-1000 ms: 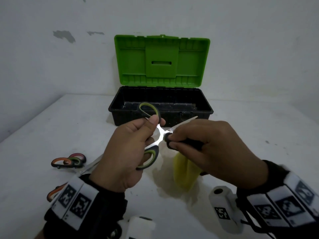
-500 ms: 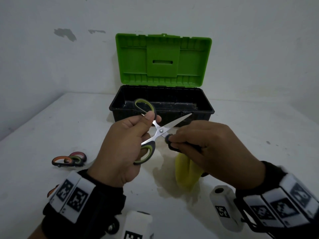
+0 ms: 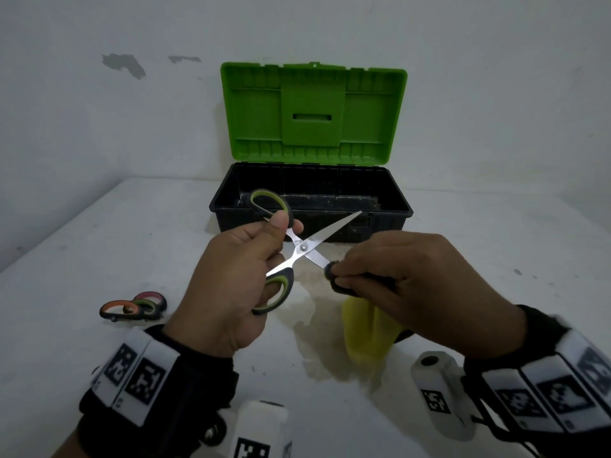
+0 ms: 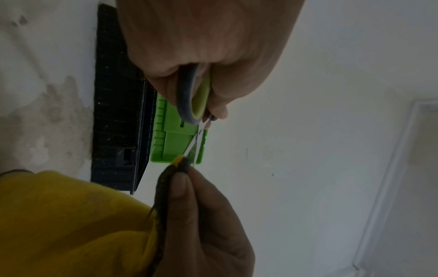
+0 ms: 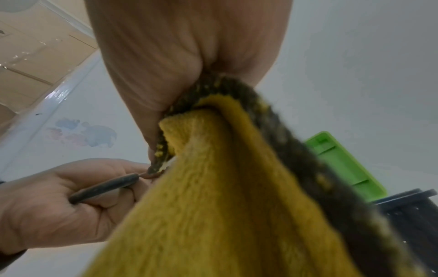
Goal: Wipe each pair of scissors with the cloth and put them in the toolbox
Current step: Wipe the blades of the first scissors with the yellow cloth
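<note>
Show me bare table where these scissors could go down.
Bare table lies right of the toolbox, and left of it, behind the spare scissors. It is crowded at the near edge, around both hands and the hanging cloth.

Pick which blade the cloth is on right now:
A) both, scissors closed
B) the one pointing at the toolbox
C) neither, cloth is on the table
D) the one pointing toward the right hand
D: the scissors are open in the left hand, one blade bare and aimed at the toolbox, while the right hand pinches the cloth around the tip of the other.
</note>
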Motion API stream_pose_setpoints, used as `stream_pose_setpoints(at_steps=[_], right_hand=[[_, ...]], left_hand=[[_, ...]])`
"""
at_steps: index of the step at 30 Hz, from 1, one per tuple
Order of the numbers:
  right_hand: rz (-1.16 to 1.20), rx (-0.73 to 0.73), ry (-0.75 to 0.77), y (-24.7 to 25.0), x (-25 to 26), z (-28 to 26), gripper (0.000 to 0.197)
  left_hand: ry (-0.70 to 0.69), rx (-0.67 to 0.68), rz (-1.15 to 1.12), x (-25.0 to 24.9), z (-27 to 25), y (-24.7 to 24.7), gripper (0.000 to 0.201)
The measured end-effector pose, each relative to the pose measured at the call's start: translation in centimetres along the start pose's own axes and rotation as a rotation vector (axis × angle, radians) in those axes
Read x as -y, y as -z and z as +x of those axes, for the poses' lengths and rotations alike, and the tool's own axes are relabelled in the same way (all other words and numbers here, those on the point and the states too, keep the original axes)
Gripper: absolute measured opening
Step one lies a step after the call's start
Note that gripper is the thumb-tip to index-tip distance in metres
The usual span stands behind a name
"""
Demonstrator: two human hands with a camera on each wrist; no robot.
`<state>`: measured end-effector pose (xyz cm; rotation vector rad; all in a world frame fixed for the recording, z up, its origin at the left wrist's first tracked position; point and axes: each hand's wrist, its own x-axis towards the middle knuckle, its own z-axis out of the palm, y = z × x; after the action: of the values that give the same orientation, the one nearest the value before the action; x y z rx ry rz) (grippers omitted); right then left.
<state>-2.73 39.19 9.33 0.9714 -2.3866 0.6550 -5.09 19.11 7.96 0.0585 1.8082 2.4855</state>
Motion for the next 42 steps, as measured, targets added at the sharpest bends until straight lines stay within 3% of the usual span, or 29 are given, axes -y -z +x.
stream_pose_setpoints(at_steps=[7,14,19,25,31,42], right_hand=[[-0.034,-0.082,0.018,-0.3,0.1,0.9,0.015],[-0.047,0.000,0.019,0.3,-0.2,0.0,0.015],[-0.063,-0.088,0.056,-0.1,0.4,0.8,0.015],[-0.036,0.017,0.036,0.7,-0.2,0.0,0.015],[-0.024,-0.085,0.043,0.1,0.4,0.8,0.014],[0.009,0.075,-0.021,1.4,-0.6,-1.8,0.016]], left_hand=[[-0.018,-0.018,-0.018,0.1,0.3,-0.5,0.030],[0.000,-0.050,-0.009,-0.1,0.1,0.0,0.030],[-0.012,-0.045,-0.029,-0.3,0.2,-0.4,0.031],[-0.011,-0.048,-0.008,-0.4,0.0,-0.1,0.030],[-0.015,-0.001,-0.022,-0.4,0.1,-0.7,0.032],[0.038,0.003,-0.107,-0.5,0.3,0.3,0.030]])
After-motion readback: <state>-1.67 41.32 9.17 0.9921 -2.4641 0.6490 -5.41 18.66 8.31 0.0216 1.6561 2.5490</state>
